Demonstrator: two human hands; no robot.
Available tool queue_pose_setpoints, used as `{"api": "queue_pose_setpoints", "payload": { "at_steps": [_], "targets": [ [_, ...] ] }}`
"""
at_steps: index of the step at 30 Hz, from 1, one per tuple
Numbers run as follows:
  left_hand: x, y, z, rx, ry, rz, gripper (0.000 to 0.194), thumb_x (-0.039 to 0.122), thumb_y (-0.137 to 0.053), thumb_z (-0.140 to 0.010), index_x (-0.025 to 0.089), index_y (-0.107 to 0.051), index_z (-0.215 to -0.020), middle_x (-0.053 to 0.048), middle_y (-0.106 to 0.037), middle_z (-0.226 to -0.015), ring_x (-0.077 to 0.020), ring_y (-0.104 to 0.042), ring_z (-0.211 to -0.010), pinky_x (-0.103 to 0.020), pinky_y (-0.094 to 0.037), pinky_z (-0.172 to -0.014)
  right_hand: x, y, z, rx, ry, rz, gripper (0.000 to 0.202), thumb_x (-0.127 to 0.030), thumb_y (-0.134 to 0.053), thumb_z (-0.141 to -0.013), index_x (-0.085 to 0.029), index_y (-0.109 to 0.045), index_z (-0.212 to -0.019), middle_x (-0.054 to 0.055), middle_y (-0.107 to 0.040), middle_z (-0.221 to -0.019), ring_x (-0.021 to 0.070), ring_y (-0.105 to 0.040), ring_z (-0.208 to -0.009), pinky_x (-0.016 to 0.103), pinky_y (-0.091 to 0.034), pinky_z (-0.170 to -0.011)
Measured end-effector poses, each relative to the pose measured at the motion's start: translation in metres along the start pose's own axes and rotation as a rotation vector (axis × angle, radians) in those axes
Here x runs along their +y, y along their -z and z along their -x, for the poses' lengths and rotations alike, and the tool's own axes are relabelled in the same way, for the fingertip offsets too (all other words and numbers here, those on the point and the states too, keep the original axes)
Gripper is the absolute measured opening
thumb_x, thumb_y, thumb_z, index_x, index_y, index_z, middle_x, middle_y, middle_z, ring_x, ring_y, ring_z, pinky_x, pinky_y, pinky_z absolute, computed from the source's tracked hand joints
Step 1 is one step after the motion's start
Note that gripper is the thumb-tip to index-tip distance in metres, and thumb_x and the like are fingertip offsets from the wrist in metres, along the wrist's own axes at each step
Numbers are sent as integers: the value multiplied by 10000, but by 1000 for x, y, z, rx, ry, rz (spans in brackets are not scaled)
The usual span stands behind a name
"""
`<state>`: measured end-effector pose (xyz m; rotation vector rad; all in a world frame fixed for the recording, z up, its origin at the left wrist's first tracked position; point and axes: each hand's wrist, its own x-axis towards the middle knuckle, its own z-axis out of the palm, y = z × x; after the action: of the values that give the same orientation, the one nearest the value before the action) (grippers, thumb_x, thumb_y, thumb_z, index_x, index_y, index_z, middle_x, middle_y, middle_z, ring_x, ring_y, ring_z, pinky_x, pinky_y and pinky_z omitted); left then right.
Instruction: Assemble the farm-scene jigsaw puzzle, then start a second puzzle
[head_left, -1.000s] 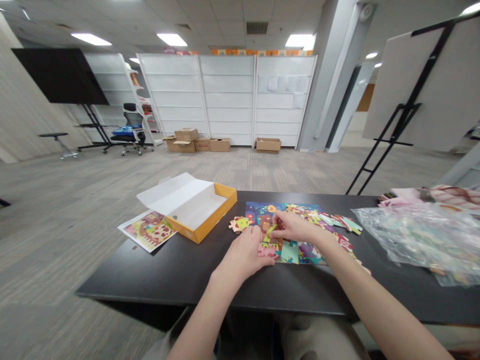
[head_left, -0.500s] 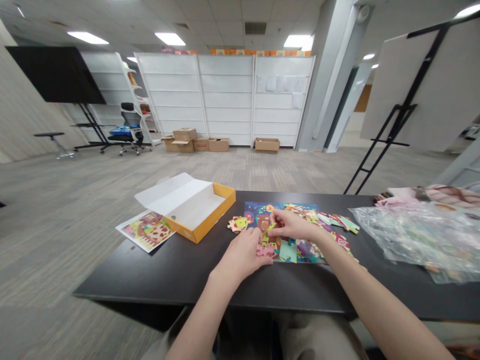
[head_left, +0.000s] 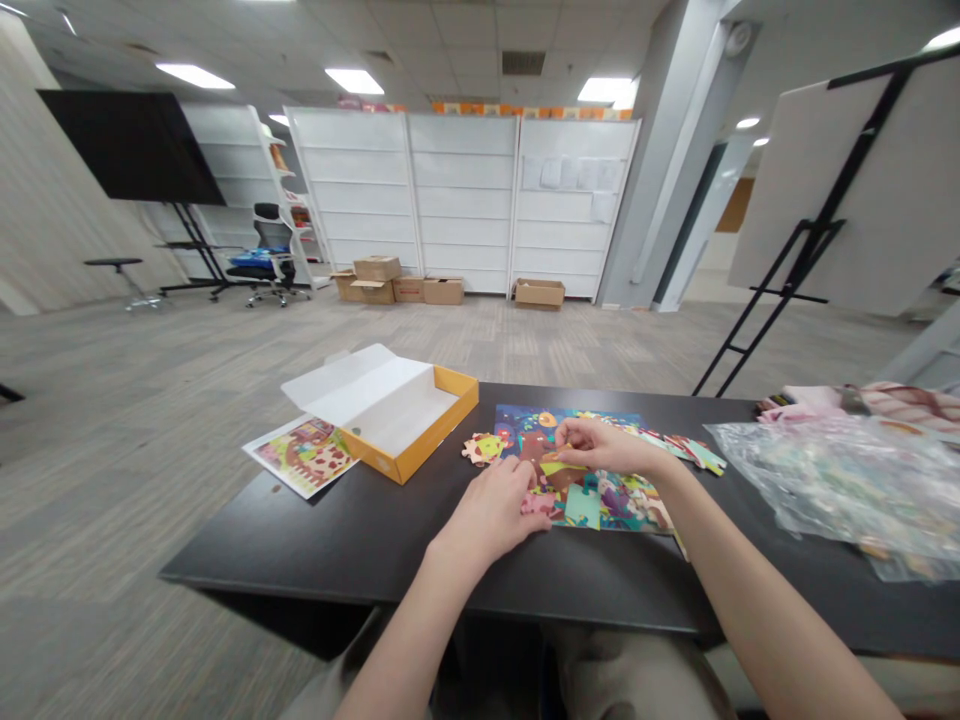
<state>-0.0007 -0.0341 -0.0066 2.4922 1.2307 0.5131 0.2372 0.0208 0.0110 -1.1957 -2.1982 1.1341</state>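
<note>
The head camera looks forward — and down — over the near table [head_left: 337,550].

My left hand [head_left: 491,505] and right hand [head_left: 600,447] are bare, as are both forearms [head_left: 439,590]; I wear loose greyish-beige trousers [head_left: 626,675].

Right of the box [head_left: 439,438], the right hand [head_left: 609,447] hides part of the puzzle [head_left: 615,503]. Farther right, the view's edge crops the plastic bag [head_left: 847,485].
</note>
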Motion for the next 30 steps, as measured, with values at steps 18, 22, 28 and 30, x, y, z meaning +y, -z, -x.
{"api": "queue_pose_setpoints", "payload": {
  "at_steps": [18, 22, 28, 30],
  "targets": [
    [55, -36, -19, 5, -295, -203, 414, 532, -677, -847, 178, -626, -1055, -105, -672, -1071, -301, -563, -1070, -423, -443, -900, 16, 17, -3, 254, -108, -74, 530, -670, -688, -721, -168, -551, -825, -53, -535, -593, 86, -432, -532, 230, -308, -519],
    [57, -40, -23, -1, -276, -168, 437, 552, -667, -849, 179, -633, -1073, -120, -653, -1150, -307, -564, -1111, -436, -431, -941, 14, 18, -1, 289, -117, -54, 525, -668, -693, -718, -172, -550, -818, -44, -539, -597, 92, -434, -539, 234, -312, -518],
    [57, -42, -28, -32, -296, -132, 398, 494, -664, -868, 161, -610, -1079, -114, -675, -1124, -299, -572, -1095, -431, -429, -959, 17, 24, 10, 361, -105, -77, 525, -674, -682, -737, -179, -540, -839, -47, -532, -613, 89, -432, -527, 230, -302, -507],
    [59, -43, -29, -43, -300, -142, 401, 496, -671, -863, 164, -600, -1076, -110, -672, -1126, -299, -576, -1086, -431, -435, -955, 22, 27, 17, 353, -138, -99, 545, -696, -681, -724, -184, -534, -838, -53, -520, -595, 85, -415, -504, 226, -284, -485]
  ]
}}
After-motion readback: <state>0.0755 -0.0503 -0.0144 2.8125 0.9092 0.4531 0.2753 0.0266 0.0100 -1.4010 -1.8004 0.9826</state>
